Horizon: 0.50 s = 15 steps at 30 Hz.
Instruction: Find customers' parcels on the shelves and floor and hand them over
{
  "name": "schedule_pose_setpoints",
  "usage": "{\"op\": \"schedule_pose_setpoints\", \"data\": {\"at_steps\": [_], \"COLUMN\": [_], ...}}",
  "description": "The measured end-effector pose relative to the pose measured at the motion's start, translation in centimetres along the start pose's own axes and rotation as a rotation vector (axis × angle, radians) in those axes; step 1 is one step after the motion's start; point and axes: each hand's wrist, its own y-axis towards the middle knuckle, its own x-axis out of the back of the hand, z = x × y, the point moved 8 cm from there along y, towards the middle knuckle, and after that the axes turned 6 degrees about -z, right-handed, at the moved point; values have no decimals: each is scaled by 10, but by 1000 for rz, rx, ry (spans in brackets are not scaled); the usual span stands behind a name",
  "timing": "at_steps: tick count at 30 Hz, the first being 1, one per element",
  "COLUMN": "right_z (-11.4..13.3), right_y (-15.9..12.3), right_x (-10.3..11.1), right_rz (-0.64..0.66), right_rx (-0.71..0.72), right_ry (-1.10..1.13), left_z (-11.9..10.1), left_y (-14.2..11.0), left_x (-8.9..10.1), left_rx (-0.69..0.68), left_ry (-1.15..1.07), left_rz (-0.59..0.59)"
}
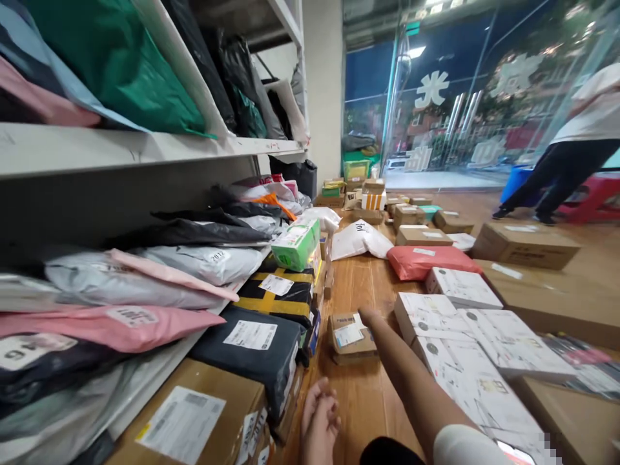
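A small brown cardboard box (pixel 356 349) with a white label sits in the wooden aisle in front of me. My right hand (pixel 369 318) reaches across to its right upper edge and is closed against it, with the fingertips hidden. Nearer to me, my left hand (pixel 320 413) hovers low over the floor. Its fingers are loosely curled and nothing shows in them. Beside the left hand stands a large brown carton (pixel 203 394) with a label. A dark wrapped parcel (pixel 247 349) lies behind that carton, and a black box with yellow tape (pixel 290 290) is farther back.
White shelves (pixel 194 150) on the left hold bagged parcels. A green box (pixel 296 244) juts from the row. White boxes (pixel 460 368), a red parcel (pixel 433 259) and large cartons line the right side. A white bag (pixel 358 239) lies ahead. Another person (pixel 576 135) stands far right near glass doors.
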Motion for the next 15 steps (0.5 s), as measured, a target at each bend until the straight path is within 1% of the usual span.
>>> {"op": "schedule_pose_setpoints", "data": {"at_steps": [2, 4, 7, 9, 12, 14, 15], "right_z": [15, 29, 53, 72, 105, 127, 138], "right_y": [12, 30, 76, 121, 201, 256, 281], "right_x": [29, 52, 75, 87, 105, 116, 122], "right_rz": [-66, -137, -229, -278, -326, -335, -331], "right_rx": [-37, -40, 16, 84, 199, 271, 304], "right_ry": [-87, -141, -146, -88, 83, 228, 303], "left_z": [-20, -40, -73, -93, -125, -146, -154], "left_y": [2, 11, 35, 59, 104, 142, 165], "left_x": [-15, -37, -77, -107, -153, -182, -195], "left_rx": [-103, -227, -411, -521, -712, -808, -816], "left_ry": [23, 31, -8, -46, -122, -171, -192], "left_rz": [-11, -14, -51, -102, -223, -326, -380]}}
